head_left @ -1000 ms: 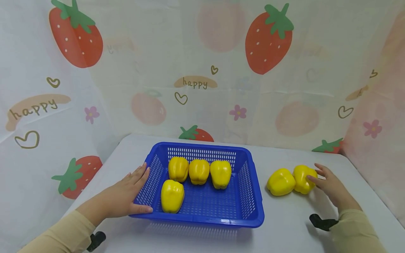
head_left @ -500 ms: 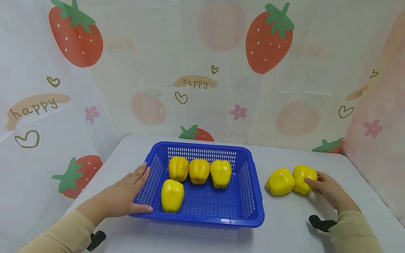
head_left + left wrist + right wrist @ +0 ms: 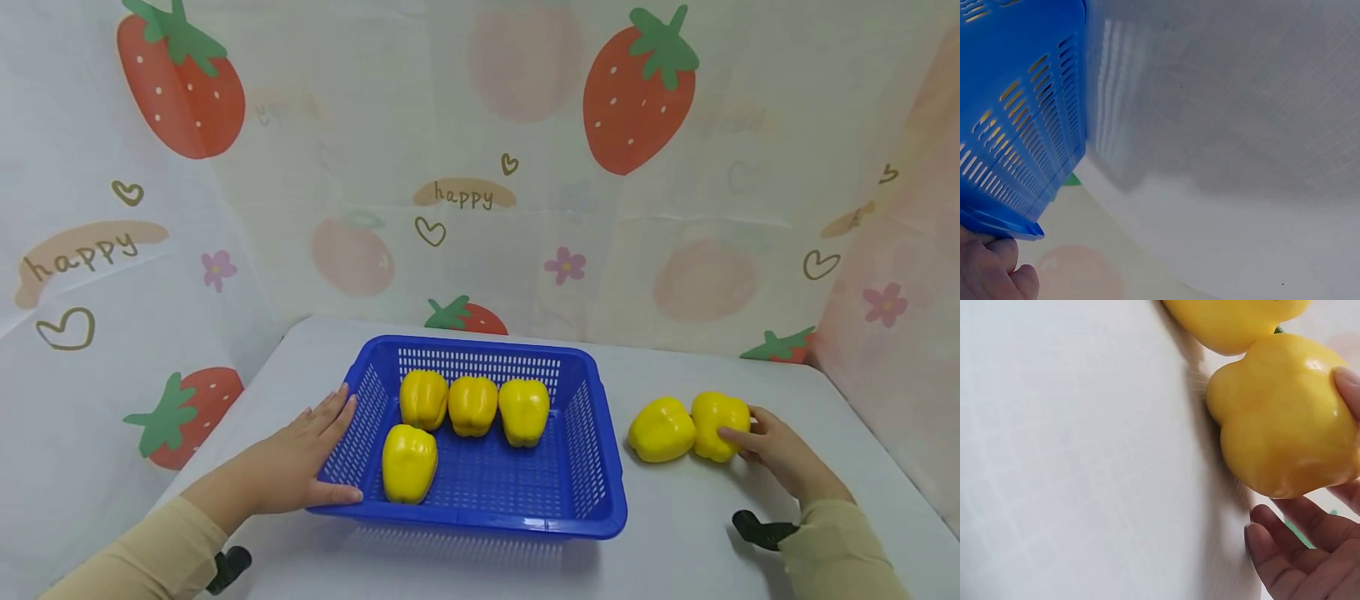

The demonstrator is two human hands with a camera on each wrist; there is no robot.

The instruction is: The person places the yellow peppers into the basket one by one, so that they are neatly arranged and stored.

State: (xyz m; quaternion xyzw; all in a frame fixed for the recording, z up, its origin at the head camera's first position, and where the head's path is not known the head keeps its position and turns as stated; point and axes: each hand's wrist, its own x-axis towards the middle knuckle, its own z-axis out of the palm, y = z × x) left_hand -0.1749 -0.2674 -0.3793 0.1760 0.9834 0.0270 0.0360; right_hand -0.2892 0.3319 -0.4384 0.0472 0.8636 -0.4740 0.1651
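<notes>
The left hand [image 3: 288, 458] lies with fingers outstretched along the left rim of the blue basket [image 3: 465, 522], its thumb at the near corner, and inside, to the right of those fingers, sit four yellow peppers [image 3: 472, 407]: one nearest the thumb, three in a row toward the far wall. Beyond the basket, on the white table [image 3: 660, 533] left of the right hand [image 3: 783, 454], a loose yellow pepper [image 3: 662, 430] touches the gripped pepper [image 3: 714, 417], which sits between that hand's thumb and fingers, grasped from its right side.
</notes>
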